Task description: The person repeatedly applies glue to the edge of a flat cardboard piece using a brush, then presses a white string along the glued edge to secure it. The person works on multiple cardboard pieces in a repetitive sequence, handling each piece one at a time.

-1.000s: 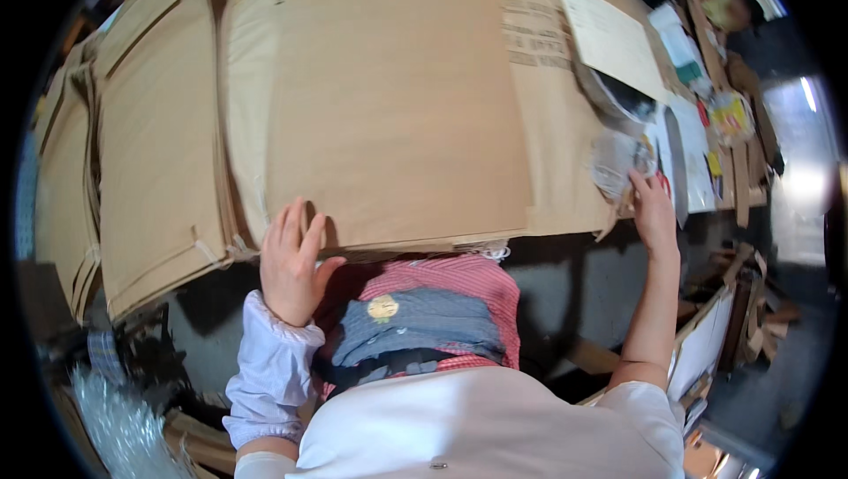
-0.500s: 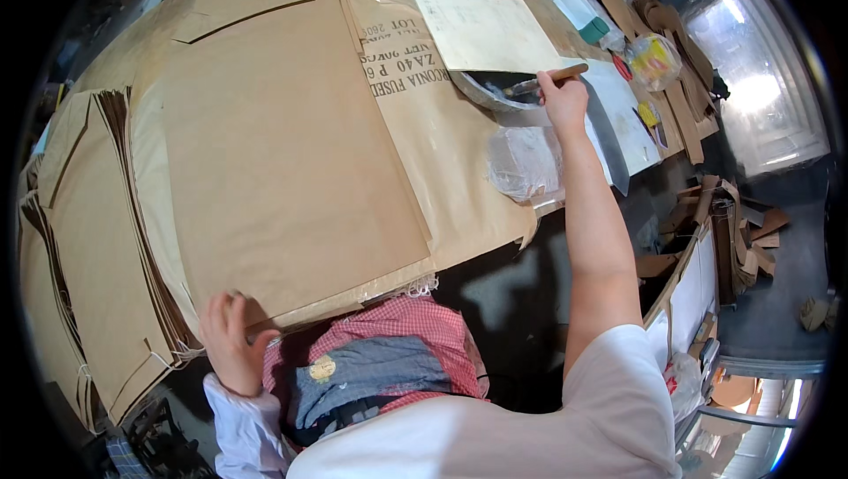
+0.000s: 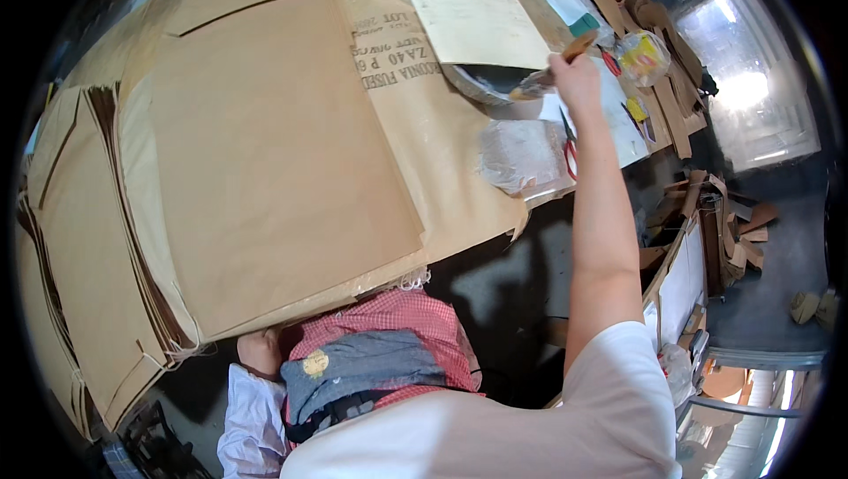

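Observation:
My right hand [image 3: 576,86] is closed around a brush [image 3: 580,44] with a wooden handle. Its bristle end points down and left at the rim of a grey bowl [image 3: 473,86]. A pale sheet or board [image 3: 477,24] covers much of the bowl, so its contents are mostly hidden. Beside my right forearm lie red-handled scissors [image 3: 570,157] and a clear plastic bag [image 3: 517,157]. Large brown paper bags [image 3: 283,152] lie flat in front of me. My left hand [image 3: 261,354] is at the table's front edge, its fingers hidden beneath it.
Stacks of brown paper bags [image 3: 88,241] tied with string hang at the table's left side. At the far right are a plastic-wrapped yellow item [image 3: 643,60] and cardboard strips [image 3: 676,108]. A box of cardboard scraps [image 3: 685,258] stands right of the table.
My left hand has moved from the bag's near edge down below the table edge. My right hand has shifted up slightly and the brush has tilted more steeply. The scissors now show beside my forearm.

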{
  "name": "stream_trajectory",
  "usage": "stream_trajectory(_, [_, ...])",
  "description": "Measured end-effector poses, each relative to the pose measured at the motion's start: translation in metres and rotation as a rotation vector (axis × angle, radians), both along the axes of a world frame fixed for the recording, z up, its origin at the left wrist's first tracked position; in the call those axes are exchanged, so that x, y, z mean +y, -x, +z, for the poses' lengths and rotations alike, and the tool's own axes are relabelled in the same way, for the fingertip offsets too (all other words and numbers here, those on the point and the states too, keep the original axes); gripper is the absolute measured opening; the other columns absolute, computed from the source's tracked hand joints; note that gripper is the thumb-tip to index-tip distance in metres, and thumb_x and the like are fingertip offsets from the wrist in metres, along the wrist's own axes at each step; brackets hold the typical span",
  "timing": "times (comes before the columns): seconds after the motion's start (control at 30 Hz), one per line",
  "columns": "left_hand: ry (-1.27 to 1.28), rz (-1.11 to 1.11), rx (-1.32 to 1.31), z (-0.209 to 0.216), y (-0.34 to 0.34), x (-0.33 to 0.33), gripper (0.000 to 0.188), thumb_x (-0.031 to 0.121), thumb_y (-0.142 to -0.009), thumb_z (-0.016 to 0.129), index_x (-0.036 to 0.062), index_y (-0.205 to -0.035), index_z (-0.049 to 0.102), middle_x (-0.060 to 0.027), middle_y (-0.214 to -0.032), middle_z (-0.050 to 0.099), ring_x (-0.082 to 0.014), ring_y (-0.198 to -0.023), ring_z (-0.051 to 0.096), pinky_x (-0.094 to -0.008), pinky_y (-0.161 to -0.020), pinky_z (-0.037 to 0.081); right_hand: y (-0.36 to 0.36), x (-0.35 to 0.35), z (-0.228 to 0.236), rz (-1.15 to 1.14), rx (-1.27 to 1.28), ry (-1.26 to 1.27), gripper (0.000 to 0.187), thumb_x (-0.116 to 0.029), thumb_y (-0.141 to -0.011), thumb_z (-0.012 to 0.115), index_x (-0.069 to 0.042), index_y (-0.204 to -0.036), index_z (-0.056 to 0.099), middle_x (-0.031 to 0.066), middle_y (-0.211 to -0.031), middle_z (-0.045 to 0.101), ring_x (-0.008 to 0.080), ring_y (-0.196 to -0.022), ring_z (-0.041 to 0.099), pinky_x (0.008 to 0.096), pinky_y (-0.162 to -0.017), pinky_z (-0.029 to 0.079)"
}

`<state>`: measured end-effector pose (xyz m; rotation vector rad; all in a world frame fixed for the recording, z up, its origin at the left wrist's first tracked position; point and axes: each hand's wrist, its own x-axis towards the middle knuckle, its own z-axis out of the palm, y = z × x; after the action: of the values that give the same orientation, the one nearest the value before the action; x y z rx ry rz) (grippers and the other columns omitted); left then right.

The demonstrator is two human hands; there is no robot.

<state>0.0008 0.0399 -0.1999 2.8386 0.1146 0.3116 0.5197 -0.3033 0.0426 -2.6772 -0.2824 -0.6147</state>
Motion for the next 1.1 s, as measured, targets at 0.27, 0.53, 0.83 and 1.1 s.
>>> stream_trajectory(0.27, [0.368,0.127,-0.054,0.084,0.014,-0.023,0.007,0.001,-0.068,0.060,0.0013,-0.074,0.060,-0.0115,-0.077,0.058,-0.0307,-0.073,0.056,-0.0395,-0.064,0.046,0.212,0.078,-0.015,0.608,0.336,-0.937,0.019,-0.006,-0.080,0.062,-0.001,-0.099,0.061,0.0032,-0.090,0.060,0.0089,-0.072,0.055,0.0211,-0.064,0.044])
stream_trajectory(0.53, [0.105,0.301,0.047,0.152,0.023,-0.020,0.011,0.002,-0.068,0.058,0.0023,-0.080,0.059,-0.0114,-0.094,0.063,-0.0279,-0.065,0.057,-0.0366,-0.057,0.046,0.321,0.201,-0.047,1.311,0.376,-0.344,0.021,-0.004,-0.072,0.072,-0.001,-0.092,0.067,0.0090,-0.071,0.062,0.0212,-0.059,0.056,0.0288,-0.054,0.044])
stream_trajectory(0.83, [-0.039,0.277,0.160,0.141,-0.001,-0.004,0.009,0.002,-0.065,0.058,0.0012,-0.073,0.054,-0.0182,-0.127,0.053,-0.0235,-0.079,0.056,-0.0330,-0.065,0.049,0.334,0.227,-0.039,1.267,0.468,-0.184,0.015,-0.005,-0.075,0.070,-0.003,-0.089,0.065,0.0124,-0.079,0.064,0.0279,-0.066,0.061,0.0331,-0.060,0.049])
stream_trajectory(1.1, [-0.011,0.296,0.165,0.140,-0.003,-0.006,0.009,0.001,-0.065,0.058,0.0001,-0.073,0.053,-0.0197,-0.127,0.053,-0.0261,-0.081,0.057,-0.0348,-0.066,0.049,0.330,0.213,-0.061,0.953,0.625,-0.406,0.009,-0.006,-0.078,0.068,0.000,-0.084,0.065,0.0105,-0.072,0.067,0.0157,-0.061,0.063,0.0279,-0.054,0.049])
